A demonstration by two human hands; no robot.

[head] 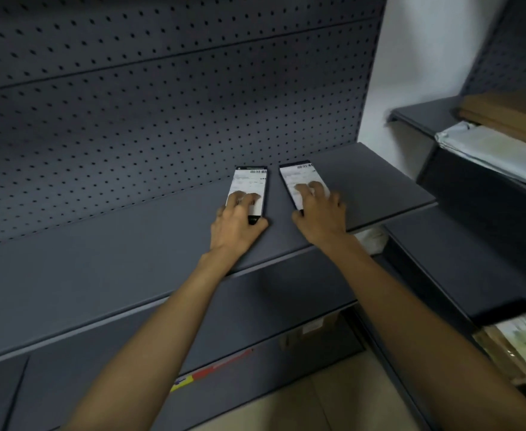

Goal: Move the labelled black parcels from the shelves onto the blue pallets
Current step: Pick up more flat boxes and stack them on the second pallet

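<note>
At the upper left of the frame stands the back panel [131, 104] of the rack, dark grey metal with rows of small holes. Under it runs the flat grey shelf [100, 269], smooth and matt, with a thin lighter front edge.

Near the middle of the frame the left parcel [249, 181] lies flat on this shelf, a slim black rectangle. Its white label covers nearly all the top and has a barcode at the far end; the small print I cannot read. My left hand [236, 225] holds its near end, with bent fingers on the label and the thumb against the near edge.

Just beside it, not touching, lies the right parcel [295, 178], of the same shape and with the same kind of label and barcode. My right hand [320, 213] grips it with spread, bent fingers on top and the thumb at the near left corner.

Below the shelf, at the lower middle, I see a red and yellow strip [215, 365] and a cardboard box [314, 328] with a white sticker, both too blurred to read.

Right of the parcels is a plain white wall [411, 57]. At the upper right, flat brown cardboard [504, 110] lies over a wrinkled silver-grey plastic bag [491, 147]. At the lower right sits a brown package [516, 343] with a blurred pale label.
</note>
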